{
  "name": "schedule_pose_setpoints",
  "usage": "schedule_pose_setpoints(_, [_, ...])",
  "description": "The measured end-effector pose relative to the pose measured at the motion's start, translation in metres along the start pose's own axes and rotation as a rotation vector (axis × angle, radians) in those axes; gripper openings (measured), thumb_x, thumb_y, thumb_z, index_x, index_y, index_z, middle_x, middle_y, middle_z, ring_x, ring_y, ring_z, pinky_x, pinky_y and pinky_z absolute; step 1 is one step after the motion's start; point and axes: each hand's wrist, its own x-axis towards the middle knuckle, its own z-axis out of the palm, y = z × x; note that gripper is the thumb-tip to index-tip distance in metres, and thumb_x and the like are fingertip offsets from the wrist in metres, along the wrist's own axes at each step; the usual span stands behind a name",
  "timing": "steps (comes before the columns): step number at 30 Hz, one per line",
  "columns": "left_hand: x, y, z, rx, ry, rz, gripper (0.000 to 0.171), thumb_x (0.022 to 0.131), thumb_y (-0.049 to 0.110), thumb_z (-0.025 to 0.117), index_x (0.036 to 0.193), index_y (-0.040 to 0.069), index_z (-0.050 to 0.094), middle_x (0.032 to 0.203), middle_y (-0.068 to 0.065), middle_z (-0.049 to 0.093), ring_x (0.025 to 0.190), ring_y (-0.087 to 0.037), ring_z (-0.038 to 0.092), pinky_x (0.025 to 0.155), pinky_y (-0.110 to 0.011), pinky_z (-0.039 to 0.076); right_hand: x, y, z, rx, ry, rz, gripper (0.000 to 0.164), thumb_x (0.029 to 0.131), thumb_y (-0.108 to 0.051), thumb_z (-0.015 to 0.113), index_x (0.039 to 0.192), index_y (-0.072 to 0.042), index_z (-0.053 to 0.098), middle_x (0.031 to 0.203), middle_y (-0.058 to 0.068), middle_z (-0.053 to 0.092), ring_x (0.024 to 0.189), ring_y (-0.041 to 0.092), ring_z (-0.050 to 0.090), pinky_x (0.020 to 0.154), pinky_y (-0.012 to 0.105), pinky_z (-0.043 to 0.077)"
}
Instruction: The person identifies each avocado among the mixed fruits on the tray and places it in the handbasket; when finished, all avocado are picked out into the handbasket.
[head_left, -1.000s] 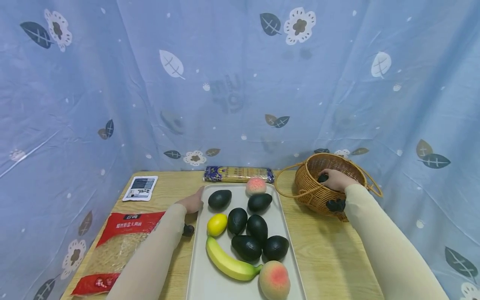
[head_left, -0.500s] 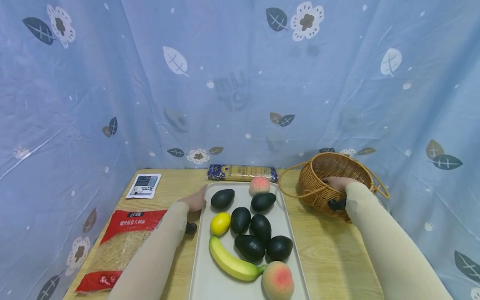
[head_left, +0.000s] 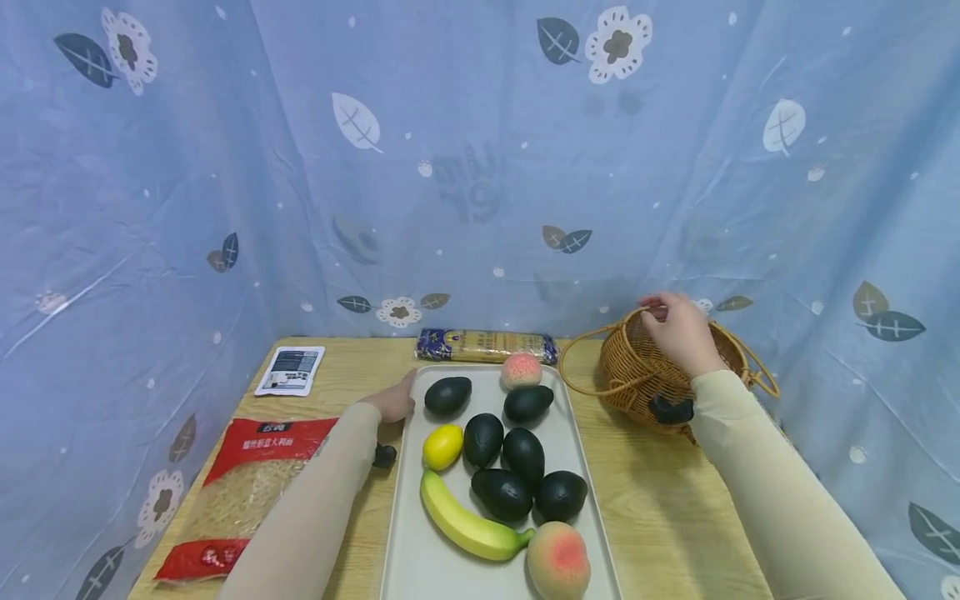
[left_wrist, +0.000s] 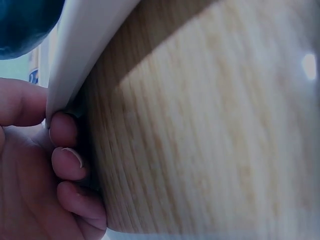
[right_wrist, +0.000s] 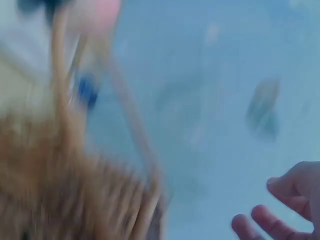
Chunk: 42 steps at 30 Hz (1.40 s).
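Note:
At the tray's upper left corner, my left hand (head_left: 392, 402) grips the rim of the white tray (left_wrist: 92, 45). In the left wrist view, its thumb lies at the rim and the other fingers (left_wrist: 69, 162) curl below. My right hand (head_left: 681, 333) is raised over the wicker basket (head_left: 621, 367), fingers loosely bent and holding nothing. The right wrist view shows those fingers (right_wrist: 287, 187) apart, beside the blurred basket. On the tray lie several dark avocados (head_left: 483, 439), a lemon (head_left: 442, 447), a banana (head_left: 472, 527), a large peach (head_left: 558, 562) and a smaller peach (head_left: 521, 371).
A long spaghetti pack (head_left: 487, 345) lies behind the tray. Left of the tray are a red pasta bag (head_left: 258, 475), partly under my left sleeve, and a white pouch (head_left: 291, 371). The basket's handle loops (head_left: 573, 387) spread to both sides. A blue curtain (head_left: 480, 167) encloses the table.
My right hand lowered an avocado into the basket and let it go, then rose above the rim with nothing in it. The left hand stays on the tray.

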Motion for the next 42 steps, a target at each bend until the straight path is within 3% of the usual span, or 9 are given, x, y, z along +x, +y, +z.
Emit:
schedule_pose_setpoints(3, [0.001, -0.001, -0.001, 0.010, 0.005, -0.004, 0.074, 0.103, 0.004, 0.036, 0.164, -0.007, -0.005, 0.168, -0.032, 0.015, 0.154, -0.046, 0.023, 0.128, -0.053, 0.015, -0.014, -0.034, 0.009, 0.036, 0.056, -0.127, 0.027, 0.105, -0.005, 0.056, 0.129, 0.002, 0.066, 0.127, 0.024, 0.053, 0.110, 0.040, 0.062, 0.084, 0.054, 0.056])
schedule_pose_setpoints(6, [0.001, 0.001, -0.002, 0.009, 0.006, 0.006, 0.075, 0.102, 0.003, 0.036, 0.163, -0.008, -0.005, 0.167, -0.034, 0.016, 0.153, -0.046, 0.024, 0.128, -0.053, 0.015, -0.032, -0.056, 0.026, 0.042, -0.012, -0.307, 0.021, 0.102, -0.002, 0.063, 0.121, -0.005, 0.071, 0.119, 0.015, 0.060, 0.101, 0.028, 0.065, 0.076, 0.045, 0.057])
schedule_pose_setpoints(11, [0.000, 0.006, -0.002, 0.012, 0.008, 0.026, 0.074, 0.102, 0.002, 0.036, 0.162, -0.010, -0.004, 0.167, -0.034, 0.016, 0.153, -0.046, 0.024, 0.128, -0.052, 0.016, -0.062, -0.063, 0.058, 0.067, -0.375, -0.638, 0.023, 0.095, -0.003, 0.076, 0.114, -0.016, 0.076, 0.120, 0.004, 0.065, 0.103, 0.018, 0.064, 0.079, 0.038, 0.061])
schedule_pose_setpoints(13, [-0.001, 0.007, -0.001, 0.009, 0.007, 0.024, 0.074, 0.102, 0.001, 0.036, 0.163, -0.009, -0.005, 0.168, -0.033, 0.016, 0.154, -0.045, 0.024, 0.128, -0.051, 0.016, -0.071, -0.059, 0.069, 0.066, -0.512, -0.720, 0.023, 0.092, -0.006, 0.081, 0.112, -0.017, 0.077, 0.124, 0.005, 0.064, 0.108, 0.017, 0.063, 0.086, 0.038, 0.061])
schedule_pose_setpoints(16, [-0.002, 0.006, 0.000, -0.003, 0.005, 0.016, 0.074, 0.102, 0.001, 0.036, 0.163, -0.008, -0.005, 0.169, -0.032, 0.014, 0.155, -0.045, 0.022, 0.128, -0.052, 0.015, -0.083, -0.050, 0.083, 0.054, -0.625, -0.783, 0.020, 0.089, -0.009, 0.084, 0.107, -0.018, 0.078, 0.126, 0.010, 0.063, 0.114, 0.021, 0.062, 0.093, 0.035, 0.058])
schedule_pose_setpoints(22, [-0.006, 0.007, -0.001, -0.009, 0.001, 0.011, 0.072, 0.104, 0.002, 0.035, 0.163, -0.008, -0.006, 0.169, -0.031, 0.012, 0.155, -0.045, 0.021, 0.128, -0.052, 0.014, -0.096, -0.036, 0.094, 0.088, -0.697, -0.757, 0.017, 0.092, -0.015, 0.082, 0.107, -0.021, 0.077, 0.130, 0.012, 0.061, 0.119, 0.029, 0.062, 0.098, 0.036, 0.055])
schedule_pose_setpoints(31, [-0.013, 0.013, -0.002, -0.015, 0.007, 0.005, 0.072, 0.104, 0.003, 0.035, 0.163, -0.008, -0.004, 0.168, -0.032, 0.014, 0.154, -0.046, 0.023, 0.128, -0.052, 0.015, -0.111, -0.025, 0.098, 0.208, -0.844, -0.626, 0.041, 0.089, -0.015, 0.085, 0.128, -0.018, 0.071, 0.128, 0.000, 0.061, 0.113, 0.011, 0.058, 0.081, 0.030, 0.060])
schedule_pose_setpoints(37, [-0.013, 0.010, -0.001, -0.020, 0.005, -0.006, 0.073, 0.104, 0.004, 0.036, 0.164, -0.006, -0.004, 0.168, -0.032, 0.014, 0.154, -0.047, 0.022, 0.128, -0.054, 0.014, -0.119, -0.024, 0.104, 0.176, -0.844, -0.530, 0.056, 0.085, -0.019, 0.089, 0.132, -0.018, 0.059, 0.128, -0.007, 0.062, 0.116, 0.010, 0.060, 0.095, 0.032, 0.056])
schedule_pose_setpoints(42, [-0.013, 0.010, 0.000, -0.010, 0.007, 0.000, 0.073, 0.103, 0.002, 0.036, 0.163, -0.008, -0.004, 0.167, -0.033, 0.017, 0.153, -0.046, 0.025, 0.128, -0.053, 0.017, -0.121, -0.025, 0.101, 0.153, -0.801, -0.501, 0.052, 0.092, -0.026, 0.083, 0.136, -0.019, 0.054, 0.130, -0.004, 0.060, 0.119, 0.014, 0.059, 0.099, 0.035, 0.054])
